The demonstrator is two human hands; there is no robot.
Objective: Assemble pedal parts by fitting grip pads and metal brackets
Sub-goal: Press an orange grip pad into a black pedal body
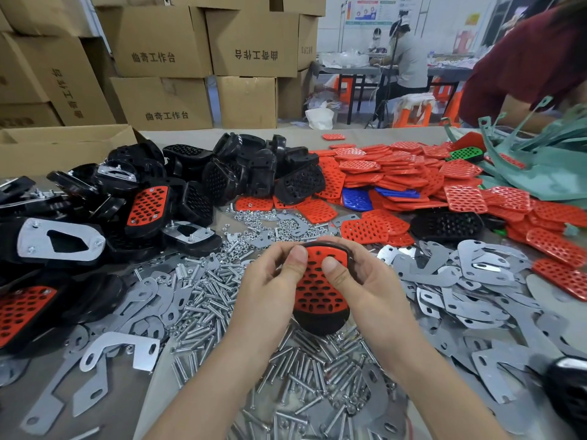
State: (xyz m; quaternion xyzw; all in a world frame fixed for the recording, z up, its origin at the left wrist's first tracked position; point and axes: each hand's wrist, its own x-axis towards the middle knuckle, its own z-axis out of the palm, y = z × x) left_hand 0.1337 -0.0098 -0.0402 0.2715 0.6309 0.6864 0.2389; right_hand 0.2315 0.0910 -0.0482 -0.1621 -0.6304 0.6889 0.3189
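A black pedal body (320, 323) with a red perforated grip pad (317, 292) on its face is held up over the table's middle. My left hand (270, 281) grips its left edge, the thumb pressing on the pad's top. On the other side my right hand (359, 277) grips the right edge, thumb on the pad as well. Below them lie many loose bolts (305, 369). Flat metal brackets (470, 281) are heaped at the right, and angled brackets (124, 347) lie at the lower left.
Black pedal bodies (241, 173) are piled at the back left, some with red pads or metal plates. Red pads (413, 176) with a few blue (357, 198) and a green one (465, 153) cover the back right. Nuts (273, 223), cardboard boxes (158, 58), a person in maroon (524, 65).
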